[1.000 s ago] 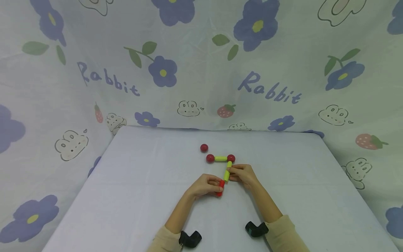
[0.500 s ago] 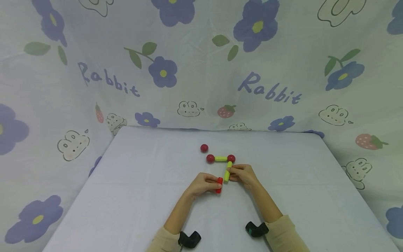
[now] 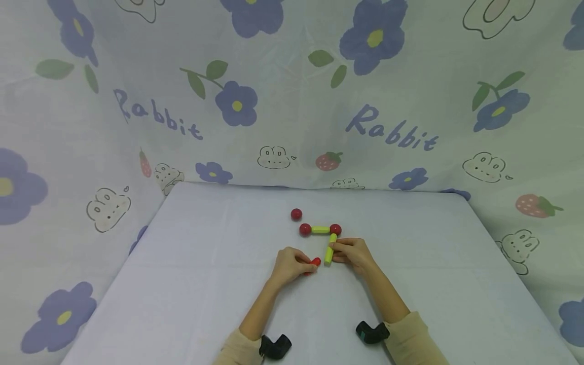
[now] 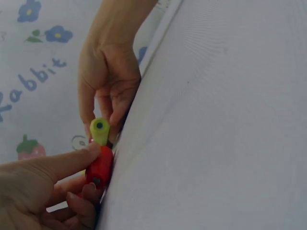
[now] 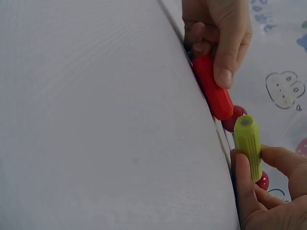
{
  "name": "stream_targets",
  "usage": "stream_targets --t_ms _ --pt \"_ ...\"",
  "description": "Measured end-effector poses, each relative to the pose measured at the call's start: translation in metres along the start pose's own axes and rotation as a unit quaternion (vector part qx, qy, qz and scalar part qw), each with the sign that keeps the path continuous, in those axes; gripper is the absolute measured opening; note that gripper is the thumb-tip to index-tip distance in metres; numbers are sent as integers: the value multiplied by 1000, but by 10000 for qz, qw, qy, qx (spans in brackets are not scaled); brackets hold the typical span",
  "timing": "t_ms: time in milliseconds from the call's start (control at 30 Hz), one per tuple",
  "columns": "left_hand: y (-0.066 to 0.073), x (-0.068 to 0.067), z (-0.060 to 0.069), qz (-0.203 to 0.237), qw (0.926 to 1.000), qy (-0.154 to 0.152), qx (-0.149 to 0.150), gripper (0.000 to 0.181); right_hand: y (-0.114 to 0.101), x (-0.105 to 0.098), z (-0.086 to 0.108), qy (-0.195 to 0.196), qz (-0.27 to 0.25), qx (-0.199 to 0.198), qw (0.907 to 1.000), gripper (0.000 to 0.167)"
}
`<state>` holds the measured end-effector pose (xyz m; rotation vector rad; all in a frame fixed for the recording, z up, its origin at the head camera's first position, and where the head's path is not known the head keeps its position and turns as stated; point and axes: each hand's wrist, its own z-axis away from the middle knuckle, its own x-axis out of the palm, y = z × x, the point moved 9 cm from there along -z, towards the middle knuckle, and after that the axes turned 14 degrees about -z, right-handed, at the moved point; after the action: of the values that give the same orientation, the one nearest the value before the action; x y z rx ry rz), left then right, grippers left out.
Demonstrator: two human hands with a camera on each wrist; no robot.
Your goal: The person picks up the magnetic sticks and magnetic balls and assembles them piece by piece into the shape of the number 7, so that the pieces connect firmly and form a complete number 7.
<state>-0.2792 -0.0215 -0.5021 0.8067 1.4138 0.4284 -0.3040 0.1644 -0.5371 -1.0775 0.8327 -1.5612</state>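
Observation:
Between thumb and fingers, my left hand (image 3: pixel 287 266) pinches a red magnetic rod (image 3: pixel 316 262), which points obliquely toward the right. My right hand (image 3: pixel 354 253) grips a yellow-green magnetic rod (image 3: pixel 328 254) whose far end meets a red ball (image 3: pixel 335 229). From that ball a second yellow-green rod (image 3: pixel 320 230) runs left to another red ball (image 3: pixel 305 229). In the right wrist view a round insert shows in the near end of the held yellow-green rod (image 5: pixel 248 146), and the red rod (image 5: pixel 213 88) stands a little apart from it.
A single loose red ball (image 3: pixel 296 214) lies behind the joined pieces. All of this is on a white-covered table (image 3: pixel 219 243), with a patterned curtain (image 3: pixel 292 101) along its back and sides. Each wrist wears a black device (image 3: pixel 276 347).
My left hand has drawn the red rod away from the near end of the yellow-green rod, up and left, and turned it obliquely. My right hand has stayed in place.

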Motion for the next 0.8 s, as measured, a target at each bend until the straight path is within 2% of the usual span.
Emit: stream_targets --t_ms 133,333,500,633,800 --pt "1 -2 0 -7 9999 69 82 22 0 0 0 10 20 6 10000 49" --pt "3 -1 1 -49 9998 -99 185 21 0 0 0 -1 -24 29 10000 50" --pt "6 -4 4 -293 9988 -161 356 21 0 0 0 7 -38 39 10000 49" --pt "3 -6 5 -495 9982 -165 293 20 0 -1 0 43 -2 53 10000 49" --pt "-1 -7 4 -502 9983 -153 244 19 1 -1 0 76 -6 102 9999 49"
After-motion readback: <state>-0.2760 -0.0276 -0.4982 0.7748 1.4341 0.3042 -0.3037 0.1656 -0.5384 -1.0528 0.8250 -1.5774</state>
